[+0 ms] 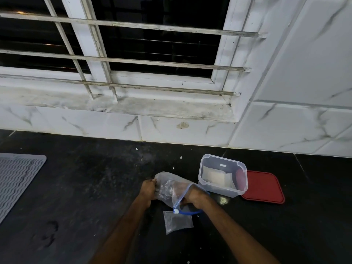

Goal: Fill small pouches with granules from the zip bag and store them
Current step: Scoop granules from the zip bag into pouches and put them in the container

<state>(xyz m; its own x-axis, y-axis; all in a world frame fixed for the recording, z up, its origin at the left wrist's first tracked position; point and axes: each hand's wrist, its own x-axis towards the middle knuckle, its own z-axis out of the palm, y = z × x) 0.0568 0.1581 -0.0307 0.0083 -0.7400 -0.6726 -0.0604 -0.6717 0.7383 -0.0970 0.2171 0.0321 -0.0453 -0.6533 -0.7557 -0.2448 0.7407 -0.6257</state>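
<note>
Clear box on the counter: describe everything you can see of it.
The clear plastic box has rounded corners and stands upright, lid off, on the dark counter. A pale flat pouch lies inside. Its red lid lies flat at its right side. The zip bag comes close to its left wall.

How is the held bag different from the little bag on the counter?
The zip bag is bigger than the small pouch. The zip bag has a blue zip strip; the small pouch shows none. The left hand and right hand grip the zip bag; the small pouch lies flat on the counter. Both are clear plastic.
</note>
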